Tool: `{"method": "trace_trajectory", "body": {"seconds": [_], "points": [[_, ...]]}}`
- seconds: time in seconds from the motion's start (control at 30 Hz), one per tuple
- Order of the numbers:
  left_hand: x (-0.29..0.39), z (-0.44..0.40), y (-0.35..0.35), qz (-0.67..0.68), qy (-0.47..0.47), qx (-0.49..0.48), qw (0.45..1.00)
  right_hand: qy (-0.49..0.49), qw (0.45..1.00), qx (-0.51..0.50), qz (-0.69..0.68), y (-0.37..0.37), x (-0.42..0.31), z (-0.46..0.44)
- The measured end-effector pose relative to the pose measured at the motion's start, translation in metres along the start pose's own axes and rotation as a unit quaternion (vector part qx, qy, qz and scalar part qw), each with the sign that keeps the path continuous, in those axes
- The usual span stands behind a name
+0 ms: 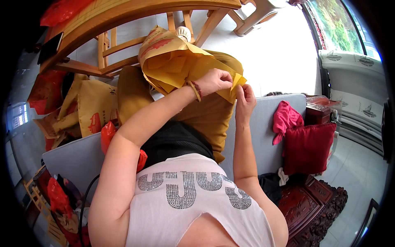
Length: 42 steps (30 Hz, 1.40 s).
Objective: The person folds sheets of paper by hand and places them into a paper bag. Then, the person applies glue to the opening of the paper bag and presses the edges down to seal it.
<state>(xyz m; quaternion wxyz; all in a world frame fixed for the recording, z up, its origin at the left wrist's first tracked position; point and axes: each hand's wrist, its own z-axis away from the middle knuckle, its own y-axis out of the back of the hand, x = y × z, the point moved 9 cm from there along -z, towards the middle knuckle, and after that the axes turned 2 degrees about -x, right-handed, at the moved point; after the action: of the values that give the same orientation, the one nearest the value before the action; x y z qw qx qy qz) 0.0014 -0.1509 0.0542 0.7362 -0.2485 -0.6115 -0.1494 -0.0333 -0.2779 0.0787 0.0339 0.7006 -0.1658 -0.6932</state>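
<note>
A yellow piece of paper [238, 79] is pinched between the closed fingers of my left hand [217, 80], which has a bracelet at the wrist. My right hand [246, 98] grips the same paper at its right edge, thumb and finger pressed together. Beneath and to the left of both hands, a large yellow-brown paper bag [155, 44] with red printing lies open over my lap. Several yellow sheets [173, 68] show inside it. A mustard-coloured cushion [212, 119] lies under the bag, across my legs.
A wooden table [119, 20] stands ahead on the left, with a phone-like dark object [51, 47] at its edge. More printed paper bags [96, 105] stand at the left. On the grey seat [263, 119] at the right are a pink cloth [286, 119] and a red cushion [309, 148].
</note>
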Motion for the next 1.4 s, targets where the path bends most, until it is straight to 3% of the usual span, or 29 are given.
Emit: {"method": "trace_trajectory", "body": {"seconds": [0.1,0.13,0.2,0.27,0.3,0.37,0.43,0.5,0.53,0.57,0.63,0.83,0.93,1.0,1.03,1.07,1.1,1.17,1.2,1.3,1.37,1.4], "points": [[-0.009,0.007,0.030,-0.048,0.002,0.061,0.997,-0.027,0.996,-0.004,-0.084,0.004,0.011,0.000],[-0.018,0.015,0.039,0.046,0.058,0.073,0.995,-0.039,0.991,-0.006,-0.126,0.004,0.014,0.001],[-0.044,0.025,0.079,-0.059,0.082,0.116,0.988,-0.051,0.985,0.004,-0.167,0.007,0.017,0.004],[-0.068,0.046,0.117,-0.103,0.223,0.178,0.953,-0.058,0.980,0.007,-0.190,0.011,0.021,0.004],[-0.082,0.054,0.139,-0.224,0.308,0.167,0.909,-0.057,0.980,0.014,-0.189,0.013,0.021,0.004],[-0.098,0.060,0.174,-0.503,0.314,0.168,0.787,-0.055,0.981,0.027,-0.185,0.014,0.020,0.005],[-0.115,0.065,0.215,-0.605,0.293,0.268,0.690,-0.043,0.978,0.018,-0.204,0.014,0.022,0.004],[-0.105,0.064,0.223,-0.663,0.348,0.247,0.615,-0.039,0.976,0.030,-0.214,0.014,0.019,0.004],[-0.080,0.072,0.218,-0.565,0.382,0.283,0.674,-0.035,0.977,0.030,-0.209,0.014,0.016,0.004],[-0.124,0.055,0.253,-0.559,0.237,0.387,0.693,-0.031,0.978,0.030,-0.204,0.015,0.013,0.005],[-0.064,0.048,0.215,-0.631,0.228,0.362,0.647,-0.023,0.980,0.031,-0.196,0.016,0.010,0.004],[-0.011,0.011,0.183,-0.691,0.178,0.292,0.637,0.023,0.990,0.023,-0.134,0.012,-0.001,0.011],[0.000,0.029,0.127,-0.689,0.156,0.196,0.680,0.067,0.996,-0.021,-0.051,-0.004,-0.013,0.015],[0.028,0.050,0.076,-0.550,0.103,0.121,0.820,0.087,0.994,-0.055,-0.027,-0.022,-0.034,0.019],[0.026,0.055,0.061,-0.385,0.066,0.079,0.917,0.097,0.992,-0.075,-0.014,-0.031,-0.042,0.019],[0.030,0.064,0.049,-0.304,0.043,0.085,0.948,0.138,0.984,-0.104,0.034,-0.040,-0.047,0.020],[0.040,0.069,0.040,-0.338,0.003,0.106,0.935,0.151,0.980,-0.129,0.036,-0.049,-0.051,0.023],[0.041,0.071,0.031,-0.391,0.057,0.073,0.915,0.183,0.965,-0.182,0.040,-0.069,-0.063,0.026],[0.043,0.071,0.036,-0.393,0.026,0.117,0.912,0.184,0.964,-0.185,0.047,-0.072,-0.063,0.025],[0.033,0.070,0.053,-0.252,-0.013,0.142,0.957,0.160,0.970,-0.170,0.072,-0.065,-0.061,0.022],[0.032,0.072,0.064,-0.342,0.003,0.155,0.927,0.161,0.972,-0.148,0.081,-0.051,-0.058,0.021],[0.036,0.075,0.071,-0.436,-0.011,0.183,0.881,0.159,0.975,-0.131,0.078,-0.042,-0.053,0.021]]}}
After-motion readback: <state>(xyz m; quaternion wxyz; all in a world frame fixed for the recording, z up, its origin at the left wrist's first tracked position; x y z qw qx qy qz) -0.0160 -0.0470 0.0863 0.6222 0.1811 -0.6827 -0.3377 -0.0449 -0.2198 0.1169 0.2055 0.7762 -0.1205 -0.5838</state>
